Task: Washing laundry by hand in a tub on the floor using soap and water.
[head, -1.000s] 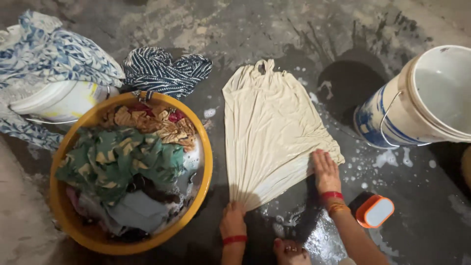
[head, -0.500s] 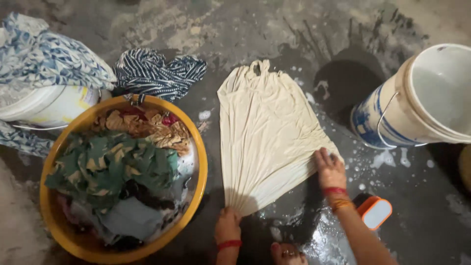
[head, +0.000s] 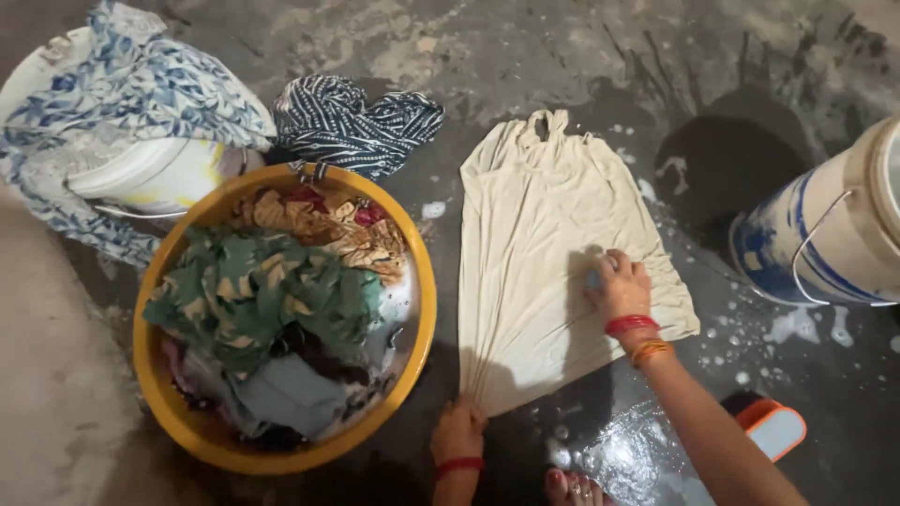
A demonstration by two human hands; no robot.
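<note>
A cream sleeveless garment (head: 544, 215) lies spread flat on the wet concrete floor. My left hand (head: 457, 431), with a red bangle at the wrist, grips its gathered bottom end near the lower edge of the view. My right hand (head: 619, 286), wearing red and orange bangles, presses on the cloth's right side with the fingers curled over a small pale blue object, mostly hidden.
A yellow basin (head: 424, 328) full of mixed clothes sits at left. Behind it are a white bucket (head: 150, 173) draped with blue-patterned cloth and a dark striped garment (head: 356, 122). A white and blue bucket (head: 825, 234) stands at right. An orange-and-white brush (head: 773, 426) and my toes (head: 577, 487) are near the bottom.
My right hand has slid from the garment's lower right edge up onto the cloth and curled over a small object. My left hand keeps hold of the gathered end.
</note>
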